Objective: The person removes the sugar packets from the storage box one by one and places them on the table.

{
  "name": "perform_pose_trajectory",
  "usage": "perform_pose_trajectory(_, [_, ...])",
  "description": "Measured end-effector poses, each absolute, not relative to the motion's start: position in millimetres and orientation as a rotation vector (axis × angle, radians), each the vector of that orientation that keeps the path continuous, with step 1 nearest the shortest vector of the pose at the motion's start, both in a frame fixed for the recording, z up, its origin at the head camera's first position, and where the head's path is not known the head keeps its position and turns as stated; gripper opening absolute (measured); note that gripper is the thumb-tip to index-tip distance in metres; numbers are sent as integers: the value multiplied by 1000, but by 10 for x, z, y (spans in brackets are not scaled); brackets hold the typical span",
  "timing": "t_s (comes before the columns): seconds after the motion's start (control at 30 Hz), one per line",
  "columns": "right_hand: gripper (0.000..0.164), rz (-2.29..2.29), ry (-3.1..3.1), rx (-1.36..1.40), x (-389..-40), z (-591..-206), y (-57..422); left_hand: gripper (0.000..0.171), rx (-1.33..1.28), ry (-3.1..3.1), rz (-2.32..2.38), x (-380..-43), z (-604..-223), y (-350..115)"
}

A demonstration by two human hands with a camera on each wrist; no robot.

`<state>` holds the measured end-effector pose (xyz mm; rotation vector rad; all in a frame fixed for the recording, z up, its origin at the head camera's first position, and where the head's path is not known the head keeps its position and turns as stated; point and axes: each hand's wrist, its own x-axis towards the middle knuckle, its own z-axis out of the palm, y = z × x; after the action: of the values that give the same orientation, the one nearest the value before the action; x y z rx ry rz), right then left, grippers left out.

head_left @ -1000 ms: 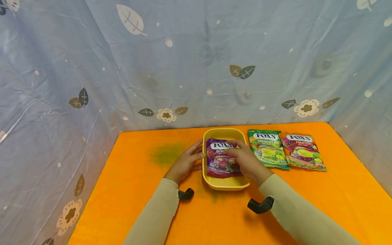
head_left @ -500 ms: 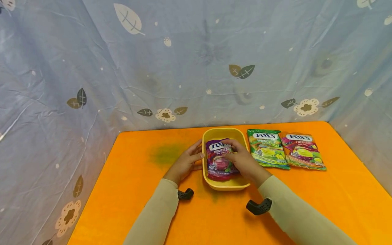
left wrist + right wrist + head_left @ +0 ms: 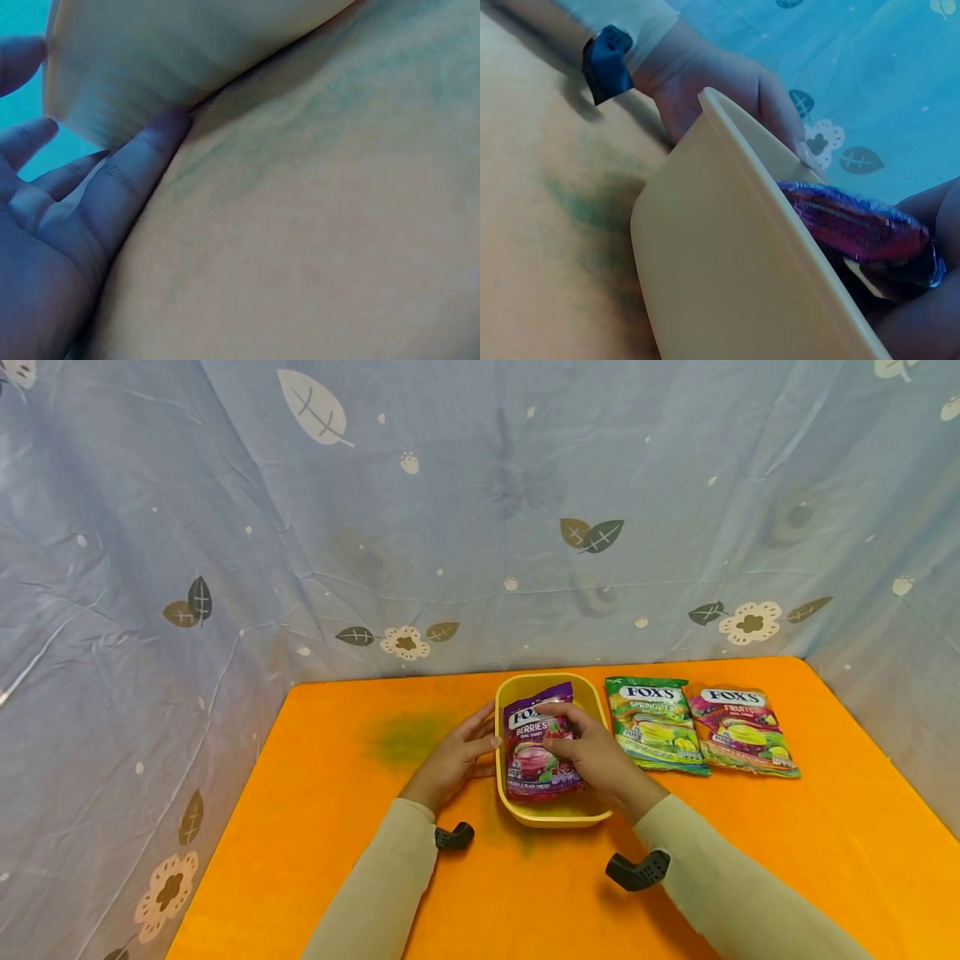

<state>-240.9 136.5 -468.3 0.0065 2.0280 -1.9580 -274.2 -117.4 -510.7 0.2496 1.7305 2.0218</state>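
Observation:
In the head view a purple Fox's Berries candy bag (image 3: 529, 760) lies tilted inside a yellow plastic basin (image 3: 558, 818). My right hand (image 3: 602, 762) reaches over the basin's right rim and grips the bag's right side between thumb and fingers. The right wrist view shows the bag (image 3: 859, 225) at the height of the rim. My left hand (image 3: 452, 762) touches the basin's left wall with extended fingers. From the left wrist, those fingers (image 3: 120, 176) meet the outer wall of the basin (image 3: 172, 67) near the table.
Right of the basin lie a green Fox's Spring Tea bag (image 3: 654, 727) and a Fox's Fruits bag (image 3: 742, 731), side by side. They rest on an orange table (image 3: 510, 902). A patterned blue-grey curtain (image 3: 480, 527) stands behind and at the sides.
The Berries bag has turned and risen in the basin under my right hand, its top edge now showing nearer the back rim. My left hand and the other bags have stayed put.

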Motion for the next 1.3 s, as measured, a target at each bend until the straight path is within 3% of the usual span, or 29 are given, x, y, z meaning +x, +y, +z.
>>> perform_pose_trajectory(0.6, [49,-2130,2057,-82,-2345,-4670,1414,74,263,1703,2037,-2740,-5119,-1159])
perform_pose_trajectory(1.3, [49,-2222,2060,-147,-2278,-4371,1617,74,275,1746,2007,-2738,-5124,-1182])
